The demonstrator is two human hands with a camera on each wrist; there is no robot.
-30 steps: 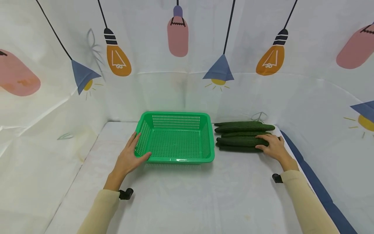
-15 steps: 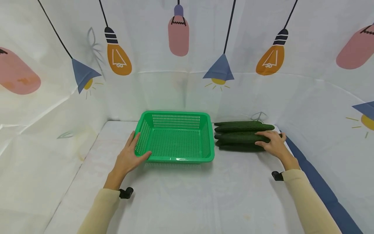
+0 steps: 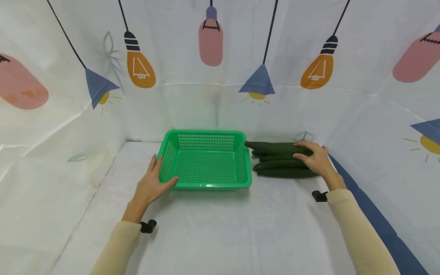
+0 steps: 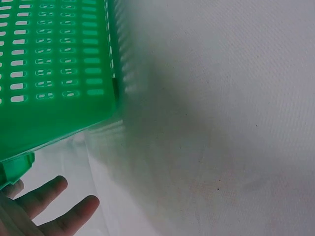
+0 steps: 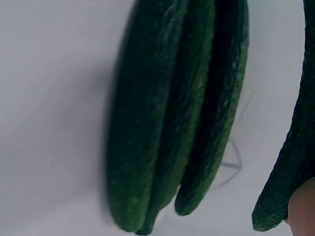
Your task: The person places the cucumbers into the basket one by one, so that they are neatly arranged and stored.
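Note:
My left hand [image 3: 151, 188] rests at the front left corner of a green plastic basket [image 3: 209, 186], thumb over the rim and fingers along the left side. In the left wrist view its fingers [image 4: 74, 214] stretch out straight beside the basket wall. My right hand [image 3: 315, 158] holds a dark green cucumber [image 3: 268, 147] near its right end, thumb on the near side. The held cucumber lies over the back of the pile, its left tip at the basket's right rim. Several other cucumbers [image 3: 287, 173] lie side by side below it; the right wrist view shows them apart from it.
A white cloth [image 3: 220, 236] covers the table, and a white sheet [image 3: 192, 103] printed with lamps and bulbs hangs behind and at the sides. A blue band [image 3: 364, 210] runs along the right edge. The basket's slotted floor [image 3: 206, 168] is bare.
My right hand has taken a cucumber from the front of the pile and moved it back and left over the others. The left hand has stayed at the basket.

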